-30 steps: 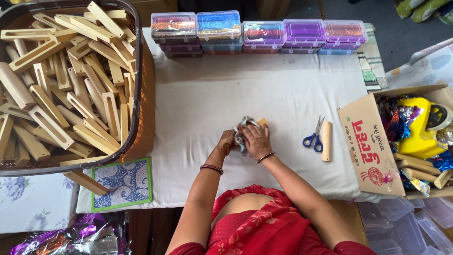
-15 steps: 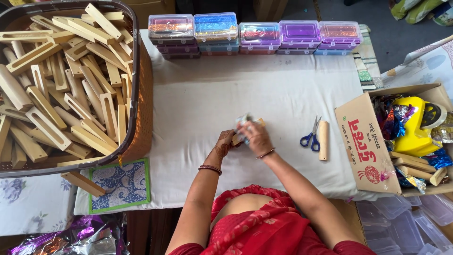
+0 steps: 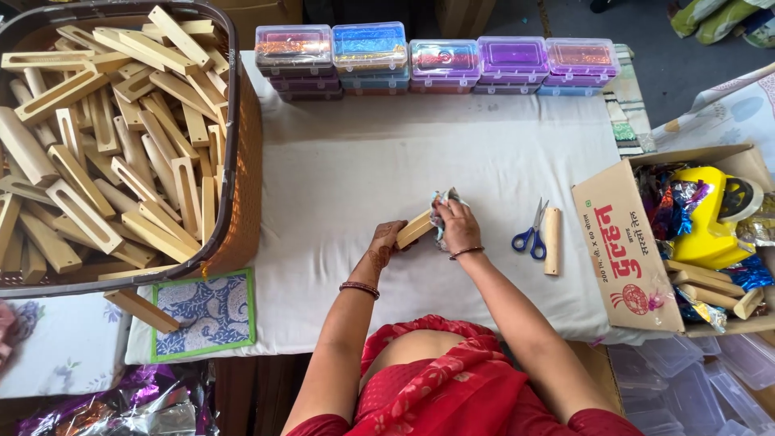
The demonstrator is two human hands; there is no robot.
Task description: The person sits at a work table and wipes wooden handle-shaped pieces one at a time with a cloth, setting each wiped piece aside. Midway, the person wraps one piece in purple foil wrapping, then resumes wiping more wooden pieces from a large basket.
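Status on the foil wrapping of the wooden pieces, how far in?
Early, by the look of it. Done: a few wooden pieces lie in the cardboard box among coloured foil, though I cannot tell if they are wrapped. In hand: the left hand holds one wooden piece while the right hand presses shiny foil onto its end. Left: the basket is heaped with bare pieces.

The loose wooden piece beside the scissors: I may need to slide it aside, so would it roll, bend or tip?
The wooden piece looks stiff, solid wood, so it likely won't bend. Its rounded edges suggest it might roll a little sideways toward the scissors. Lying flat on the white cloth, it probably won't tip, and the cloth may drag.
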